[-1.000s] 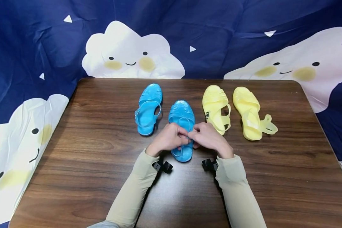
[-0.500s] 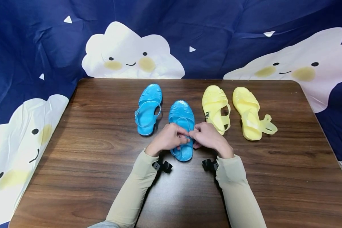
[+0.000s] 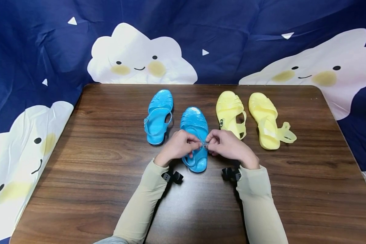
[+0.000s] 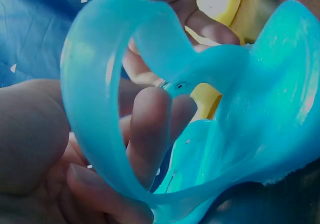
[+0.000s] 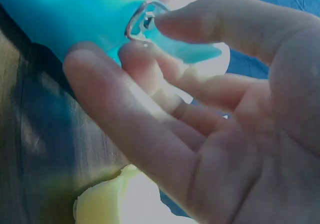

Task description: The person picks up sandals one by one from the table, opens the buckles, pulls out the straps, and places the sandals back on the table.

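A blue jelly sandal (image 3: 194,118) lies sole down in the middle of the table, toe pointing away from me. My left hand (image 3: 180,145) pinches its ankle strap (image 4: 90,99), which loops in front of the fingers in the left wrist view. From the other side, my right hand (image 3: 228,145) pinches the strap by the small metal buckle (image 5: 148,21), with thumb and forefinger against it. A tapered strap end (image 5: 187,50) sticks out past the buckle. Whether the buckle's pin sits in a hole cannot be made out.
Left of it and farther back lies a second blue sandal (image 3: 160,99), its strap closed in a loop. On the right are two yellow sandals, one (image 3: 228,101) with a looped strap and one (image 3: 263,105) with its strap spread outward. All rest on the brown table (image 3: 109,176).
My right hand has shifted slightly right, drawing apart from the left hand, so the buckle area now shows between them. The left hand and sandals have hardly moved.
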Action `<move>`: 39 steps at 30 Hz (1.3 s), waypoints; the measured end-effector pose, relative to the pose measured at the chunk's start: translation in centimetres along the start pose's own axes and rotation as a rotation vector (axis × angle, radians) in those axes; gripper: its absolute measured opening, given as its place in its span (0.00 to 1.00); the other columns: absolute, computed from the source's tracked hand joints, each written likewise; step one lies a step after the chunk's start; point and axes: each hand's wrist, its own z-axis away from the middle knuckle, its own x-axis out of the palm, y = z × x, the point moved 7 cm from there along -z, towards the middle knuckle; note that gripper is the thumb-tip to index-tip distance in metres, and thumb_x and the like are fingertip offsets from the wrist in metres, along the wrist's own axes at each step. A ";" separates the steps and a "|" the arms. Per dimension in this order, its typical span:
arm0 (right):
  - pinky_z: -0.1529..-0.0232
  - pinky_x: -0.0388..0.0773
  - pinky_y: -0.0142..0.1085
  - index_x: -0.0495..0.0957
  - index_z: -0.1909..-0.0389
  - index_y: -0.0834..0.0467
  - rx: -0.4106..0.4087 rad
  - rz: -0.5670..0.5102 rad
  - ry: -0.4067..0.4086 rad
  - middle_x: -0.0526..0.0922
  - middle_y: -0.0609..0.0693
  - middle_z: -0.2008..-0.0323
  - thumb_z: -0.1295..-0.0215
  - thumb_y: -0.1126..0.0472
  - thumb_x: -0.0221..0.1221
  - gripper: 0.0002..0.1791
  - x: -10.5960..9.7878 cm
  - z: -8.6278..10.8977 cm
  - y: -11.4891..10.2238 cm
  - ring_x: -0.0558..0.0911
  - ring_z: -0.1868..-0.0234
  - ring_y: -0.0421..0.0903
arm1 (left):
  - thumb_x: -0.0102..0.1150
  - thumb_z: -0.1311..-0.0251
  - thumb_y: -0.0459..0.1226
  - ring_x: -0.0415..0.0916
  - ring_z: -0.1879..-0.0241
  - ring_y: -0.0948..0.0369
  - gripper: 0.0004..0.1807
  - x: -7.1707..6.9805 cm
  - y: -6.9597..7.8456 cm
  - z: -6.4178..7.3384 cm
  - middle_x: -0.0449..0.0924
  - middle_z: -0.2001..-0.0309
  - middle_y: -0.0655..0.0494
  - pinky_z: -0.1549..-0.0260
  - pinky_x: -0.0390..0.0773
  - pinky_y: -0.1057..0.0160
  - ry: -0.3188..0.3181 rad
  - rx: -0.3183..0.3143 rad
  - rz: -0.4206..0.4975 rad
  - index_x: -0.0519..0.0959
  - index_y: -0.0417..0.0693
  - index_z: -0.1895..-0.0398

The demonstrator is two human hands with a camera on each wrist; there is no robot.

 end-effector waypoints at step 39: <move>0.67 0.77 0.31 0.76 0.66 0.57 -0.145 0.044 0.044 0.81 0.47 0.75 0.46 0.60 0.70 0.12 -0.2 0.0 -0.7 0.80 0.72 0.41 | 0.54 0.38 0.35 0.76 0.87 0.62 0.04 0.6 -0.1 -0.5 0.82 0.79 0.56 0.81 0.71 0.68 0.174 -0.072 0.079 0.78 0.46 0.64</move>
